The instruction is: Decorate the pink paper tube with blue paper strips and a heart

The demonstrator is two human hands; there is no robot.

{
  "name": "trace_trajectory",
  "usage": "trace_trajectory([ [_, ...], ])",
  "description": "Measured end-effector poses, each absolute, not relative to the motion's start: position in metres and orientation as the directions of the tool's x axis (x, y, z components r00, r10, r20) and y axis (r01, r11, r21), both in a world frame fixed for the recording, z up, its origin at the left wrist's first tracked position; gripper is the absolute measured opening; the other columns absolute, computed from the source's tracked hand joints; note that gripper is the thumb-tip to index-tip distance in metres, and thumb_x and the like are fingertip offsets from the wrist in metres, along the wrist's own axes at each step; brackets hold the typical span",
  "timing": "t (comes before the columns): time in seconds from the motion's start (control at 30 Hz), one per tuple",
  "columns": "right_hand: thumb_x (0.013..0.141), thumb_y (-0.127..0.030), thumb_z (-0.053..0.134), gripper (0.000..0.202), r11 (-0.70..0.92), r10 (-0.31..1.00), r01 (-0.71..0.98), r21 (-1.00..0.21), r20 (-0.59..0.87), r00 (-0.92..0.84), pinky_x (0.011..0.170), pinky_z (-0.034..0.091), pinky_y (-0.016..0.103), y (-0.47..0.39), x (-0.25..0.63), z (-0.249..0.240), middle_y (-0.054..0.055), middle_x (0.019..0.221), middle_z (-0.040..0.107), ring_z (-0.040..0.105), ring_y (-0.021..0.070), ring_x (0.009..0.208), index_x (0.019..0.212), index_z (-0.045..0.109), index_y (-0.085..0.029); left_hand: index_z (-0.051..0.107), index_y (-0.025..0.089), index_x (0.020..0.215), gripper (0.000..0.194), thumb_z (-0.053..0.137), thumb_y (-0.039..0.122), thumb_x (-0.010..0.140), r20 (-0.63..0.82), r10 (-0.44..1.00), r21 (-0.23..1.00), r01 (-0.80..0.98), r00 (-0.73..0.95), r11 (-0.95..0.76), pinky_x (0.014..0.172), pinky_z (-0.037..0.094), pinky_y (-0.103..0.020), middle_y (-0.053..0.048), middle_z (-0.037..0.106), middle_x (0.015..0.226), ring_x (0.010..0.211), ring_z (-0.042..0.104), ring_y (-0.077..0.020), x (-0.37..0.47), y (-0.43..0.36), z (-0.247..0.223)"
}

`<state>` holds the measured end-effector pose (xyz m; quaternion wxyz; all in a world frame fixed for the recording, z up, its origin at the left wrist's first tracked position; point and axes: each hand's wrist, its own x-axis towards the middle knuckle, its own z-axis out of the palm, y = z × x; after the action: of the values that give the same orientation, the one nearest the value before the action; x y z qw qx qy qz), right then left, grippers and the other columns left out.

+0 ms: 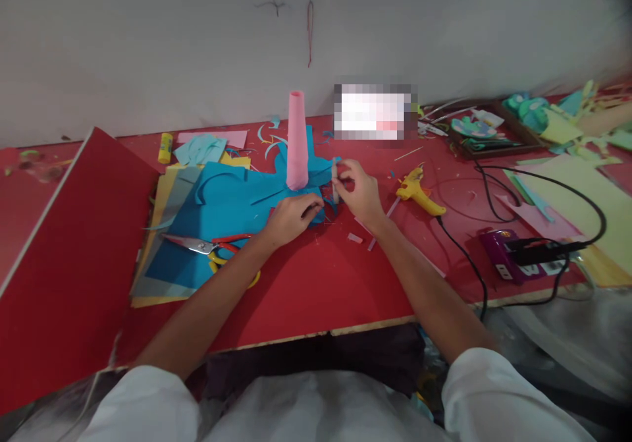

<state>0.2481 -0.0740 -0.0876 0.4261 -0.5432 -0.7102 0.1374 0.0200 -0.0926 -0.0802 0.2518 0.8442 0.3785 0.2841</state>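
Observation:
My right hand (359, 193) is closed, pinching a short pale strip (335, 182) upright; what it is made of I cannot make out. Just left of it my left hand (296, 218) hovers low, fingers curled and tips together; anything between them is too small to name. Behind my hands stands a tall pink paper cone (297, 142), narrow end up. Around its foot lie blue paper pieces (227, 192), some cut into curved shapes. Scissors (197, 245) with red and yellow handles rest on the blue paper, partly behind my left forearm.
A yellow glue gun (419, 192) with a black cord lies right of my hands, near a purple box (508, 257) with plugs. A glue stick (165, 148), a raised red panel (74, 251), a dark tray (523, 136) and paper scraps surround the work. Another person's arm (609, 120) reaches in at far right.

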Motion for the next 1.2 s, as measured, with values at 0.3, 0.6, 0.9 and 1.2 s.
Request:
trace_trajectory([
  [0.3,0.101,-0.032,0.063,0.022,0.560,0.786,0.613,-0.557,0.592,-0.180,0.094,0.057,0.041,-0.080,0.242,-0.077,0.010,0.108,0.076,0.070,0.0263,0.102,0.118,0.074,-0.023,0.073,0.022,0.099,0.018,0.060,0.030,0.108,0.413,0.722,0.571,0.459,0.555,-0.680,0.087,0.054,-0.033,-0.007,0.071,0.109,0.100,0.069,-0.0204,0.021,-0.093,-0.080],
  [0.6,0.106,-0.037,0.059,0.027,0.550,0.824,0.614,-0.566,0.489,-0.287,0.101,0.055,0.041,-0.088,0.239,-0.068,0.010,0.112,0.069,0.065,0.0264,0.111,0.122,0.080,-0.028,0.066,0.021,0.116,0.029,0.075,0.044,0.100,0.568,0.786,0.640,0.470,0.243,-0.608,0.070,0.052,-0.027,-0.005,0.068,0.104,0.080,0.061,-0.0153,0.017,-0.087,-0.072],
  [0.9,0.106,-0.034,0.059,0.028,0.576,0.811,0.608,-0.546,0.475,-0.342,0.101,0.053,0.041,-0.087,0.237,-0.073,0.008,0.111,0.068,0.064,0.0261,0.110,0.123,0.081,-0.030,0.072,0.021,0.101,0.018,0.060,0.032,0.109,0.583,0.767,0.619,0.464,0.268,-0.633,0.080,0.055,-0.031,-0.006,0.072,0.102,0.090,0.067,-0.0177,0.016,-0.092,-0.064],
  [1.2,0.106,-0.037,0.060,0.028,0.560,0.819,0.599,-0.573,0.494,-0.292,0.097,0.056,0.040,-0.086,0.239,-0.071,0.009,0.110,0.069,0.066,0.0256,0.107,0.121,0.082,-0.027,0.054,0.023,0.093,0.043,0.043,0.060,0.112,0.527,0.847,0.751,0.426,0.075,-0.505,0.071,0.047,-0.031,-0.001,0.061,0.084,0.076,0.057,-0.0155,0.014,-0.085,-0.074],
])
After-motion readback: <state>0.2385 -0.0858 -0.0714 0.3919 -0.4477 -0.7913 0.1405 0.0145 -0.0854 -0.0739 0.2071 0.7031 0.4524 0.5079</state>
